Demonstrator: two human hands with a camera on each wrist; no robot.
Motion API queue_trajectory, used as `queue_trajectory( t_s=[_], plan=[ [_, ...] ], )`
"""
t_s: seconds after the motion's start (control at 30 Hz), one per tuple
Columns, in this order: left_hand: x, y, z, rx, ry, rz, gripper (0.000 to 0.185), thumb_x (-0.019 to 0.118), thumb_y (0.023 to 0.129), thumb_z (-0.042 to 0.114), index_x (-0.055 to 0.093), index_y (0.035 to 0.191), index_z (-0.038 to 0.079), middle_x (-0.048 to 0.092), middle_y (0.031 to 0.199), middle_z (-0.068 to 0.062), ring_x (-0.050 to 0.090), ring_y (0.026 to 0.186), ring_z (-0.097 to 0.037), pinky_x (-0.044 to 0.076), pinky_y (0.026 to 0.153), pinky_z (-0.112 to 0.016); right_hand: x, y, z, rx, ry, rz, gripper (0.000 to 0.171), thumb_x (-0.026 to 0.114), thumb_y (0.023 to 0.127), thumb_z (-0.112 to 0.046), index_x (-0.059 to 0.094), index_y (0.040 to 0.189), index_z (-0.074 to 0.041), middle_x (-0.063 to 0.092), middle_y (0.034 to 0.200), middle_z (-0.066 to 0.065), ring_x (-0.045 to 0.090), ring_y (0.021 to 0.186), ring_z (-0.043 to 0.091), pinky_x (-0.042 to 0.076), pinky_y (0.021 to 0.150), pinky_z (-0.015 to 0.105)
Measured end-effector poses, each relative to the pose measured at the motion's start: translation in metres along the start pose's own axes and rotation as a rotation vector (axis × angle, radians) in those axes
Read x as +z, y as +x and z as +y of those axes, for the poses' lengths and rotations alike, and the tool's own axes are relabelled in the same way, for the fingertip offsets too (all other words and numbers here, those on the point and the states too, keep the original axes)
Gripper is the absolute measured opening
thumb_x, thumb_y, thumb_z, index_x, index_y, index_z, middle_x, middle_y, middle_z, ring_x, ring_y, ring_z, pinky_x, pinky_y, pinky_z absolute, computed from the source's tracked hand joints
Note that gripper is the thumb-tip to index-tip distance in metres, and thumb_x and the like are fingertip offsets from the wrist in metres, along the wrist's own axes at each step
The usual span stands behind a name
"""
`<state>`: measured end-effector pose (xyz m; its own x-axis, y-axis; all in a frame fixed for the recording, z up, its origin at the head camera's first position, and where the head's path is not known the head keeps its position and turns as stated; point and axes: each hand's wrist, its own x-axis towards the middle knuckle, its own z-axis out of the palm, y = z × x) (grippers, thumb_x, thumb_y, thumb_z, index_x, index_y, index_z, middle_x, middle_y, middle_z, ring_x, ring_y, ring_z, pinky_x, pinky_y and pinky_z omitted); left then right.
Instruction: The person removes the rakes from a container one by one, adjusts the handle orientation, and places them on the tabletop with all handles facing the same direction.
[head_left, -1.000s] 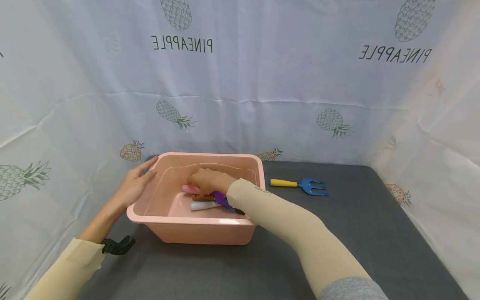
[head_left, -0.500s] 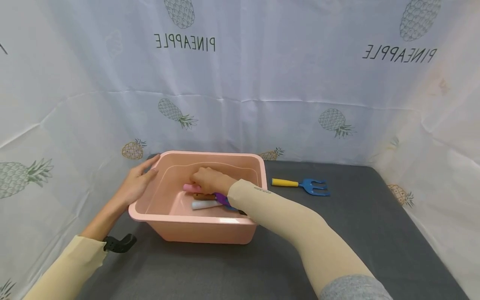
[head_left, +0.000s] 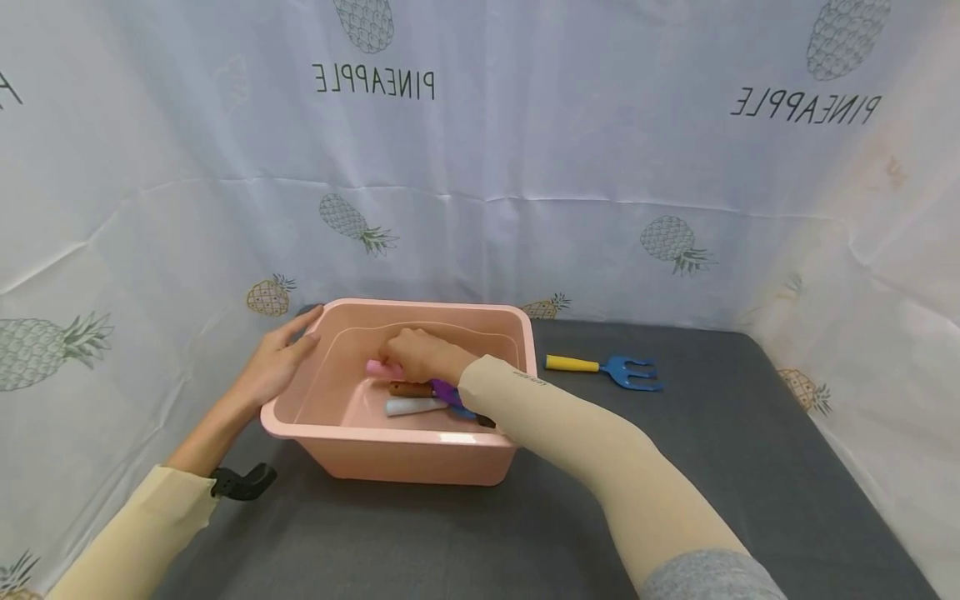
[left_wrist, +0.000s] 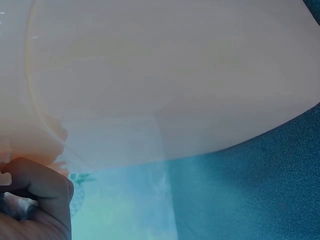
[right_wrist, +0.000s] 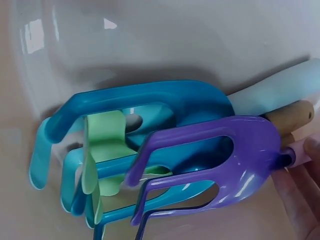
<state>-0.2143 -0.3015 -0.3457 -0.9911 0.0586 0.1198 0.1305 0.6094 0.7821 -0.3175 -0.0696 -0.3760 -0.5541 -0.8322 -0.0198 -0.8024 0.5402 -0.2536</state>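
Right hand (head_left: 420,354): inside the pink basin (head_left: 405,454), fingers (right_wrist: 310,155) curled round the pink handle (head_left: 378,367) of the purple fork (right_wrist: 235,165).
Purple fork: head on top of the tool pile at the basin floor, handle toward the basin's left side; pink handle end visible just beyond the knuckles in the head view.
Left hand (head_left: 273,367): resting against the basin's outer left rim near the far corner, fingers straight and loosely spread, thumb along the wall; left wrist view shows only the blurred basin wall and a bent thumb.
Pink basin: standing on the grey tabletop (head_left: 712,467), close to the backdrop.
Tool pile: blue fork (right_wrist: 135,130) below the purple one, green rake (right_wrist: 102,160) between the blue tines, wooden handle (head_left: 411,388) and pale blue handle (head_left: 412,406) side by side.
Outside the basin: second blue fork with yellow handle (head_left: 603,369) flat on the tabletop, just right of the basin, apart from it.
Left wrist mount (head_left: 242,483): black, at the sleeve cuff.
Right sleeve (head_left: 570,425): small dark print near the cuff, too small to read.
Backdrop (head_left: 525,167): white sheet with pineapple drawings; word "PINEAPPLE" twice, in mirrored letters.
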Motion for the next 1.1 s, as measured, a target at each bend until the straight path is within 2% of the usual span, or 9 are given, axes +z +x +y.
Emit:
queue_trajectory(
  t_s=[0.07,0.13,0.27,0.37,0.53,0.67,0.77,0.9,1.1],
  plan=[
    [0.000,0.000,0.000,0.003,-0.005,0.001,0.057,0.041,0.112,0.030,0.030,0.164,0.010,0.045,0.154,-0.034,0.066,0.088,0.005,0.057,0.073,-0.018,0.001,0.002,0.001,-0.014,0.002,-0.002,0.038,0.056,0.105,-0.039,0.064,0.082,-0.011,0.045,0.064,-0.005,0.049,0.060,0.013,0.037,0.055,0.023],
    [0.000,0.000,0.000,0.003,-0.009,-0.001,0.056,0.041,0.112,0.029,0.029,0.164,0.009,0.046,0.153,-0.035,0.064,0.086,0.008,0.057,0.072,-0.018,0.000,0.003,0.000,-0.032,0.002,-0.010,0.034,0.055,0.106,-0.041,0.065,0.087,-0.014,0.048,0.067,-0.004,0.051,0.062,0.013,0.042,0.058,0.024],
    [0.000,-0.001,0.000,0.001,-0.015,-0.004,0.056,0.041,0.112,0.028,0.029,0.164,0.009,0.044,0.155,-0.034,0.064,0.088,0.008,0.057,0.073,-0.018,-0.005,0.001,-0.003,-0.041,0.007,-0.061,0.029,0.054,0.106,-0.040,0.069,0.105,-0.014,0.052,0.075,-0.001,0.055,0.067,0.015,0.046,0.062,0.023],
    [0.000,0.000,-0.001,-0.001,-0.010,-0.002,0.056,0.041,0.112,0.028,0.029,0.164,0.009,0.043,0.155,-0.034,0.066,0.090,0.004,0.057,0.072,-0.018,-0.008,0.001,-0.003,-0.035,0.000,-0.104,0.027,0.060,0.104,-0.039,0.069,0.119,-0.018,0.055,0.080,0.001,0.055,0.070,0.016,0.045,0.062,0.023],
    [0.001,0.001,-0.001,0.007,0.007,0.004,0.055,0.041,0.112,0.027,0.030,0.164,0.009,0.040,0.158,-0.033,0.067,0.097,-0.006,0.056,0.073,-0.017,-0.016,-0.001,-0.001,-0.032,0.015,-0.142,0.048,0.074,0.096,-0.033,0.062,0.141,-0.026,0.064,0.108,0.002,0.055,0.081,0.016,0.045,0.064,0.022],
    [0.001,0.002,-0.002,0.014,0.002,0.005,0.055,0.042,0.112,0.026,0.031,0.163,0.008,0.037,0.161,-0.032,0.064,0.095,0.003,0.055,0.073,-0.016,-0.022,-0.001,0.002,-0.058,0.056,-0.141,0.053,0.070,0.095,-0.014,0.060,0.145,-0.027,0.065,0.127,-0.001,0.057,0.093,0.015,0.046,0.067,0.020],
    [0.000,0.002,-0.002,0.015,-0.007,0.003,0.056,0.042,0.112,0.026,0.030,0.163,0.008,0.037,0.160,-0.032,0.062,0.090,0.009,0.055,0.073,-0.016,-0.025,-0.001,0.004,-0.066,0.138,-0.167,0.060,0.066,0.091,-0.002,0.059,0.145,-0.027,0.066,0.122,0.001,0.058,0.088,0.016,0.044,0.060,0.020],
    [0.000,0.002,-0.001,0.008,-0.005,-0.001,0.056,0.041,0.112,0.028,0.029,0.164,0.010,0.037,0.160,-0.032,0.061,0.090,0.010,0.055,0.074,-0.016,-0.031,-0.001,0.007,-0.047,0.236,-0.197,0.061,0.063,0.091,0.000,0.058,0.145,-0.029,0.065,0.107,0.003,0.058,0.075,0.018,0.042,0.053,0.021],
    [0.000,0.003,0.000,-0.008,-0.003,-0.013,0.057,0.040,0.113,0.030,0.027,0.165,0.013,0.038,0.160,-0.031,0.065,0.093,0.002,0.056,0.074,-0.018,-0.037,-0.004,0.009,-0.030,0.284,-0.229,0.065,0.061,0.091,0.002,0.057,0.147,-0.031,0.065,0.109,0.002,0.061,0.079,0.017,0.046,0.053,0.021]
  ],
)
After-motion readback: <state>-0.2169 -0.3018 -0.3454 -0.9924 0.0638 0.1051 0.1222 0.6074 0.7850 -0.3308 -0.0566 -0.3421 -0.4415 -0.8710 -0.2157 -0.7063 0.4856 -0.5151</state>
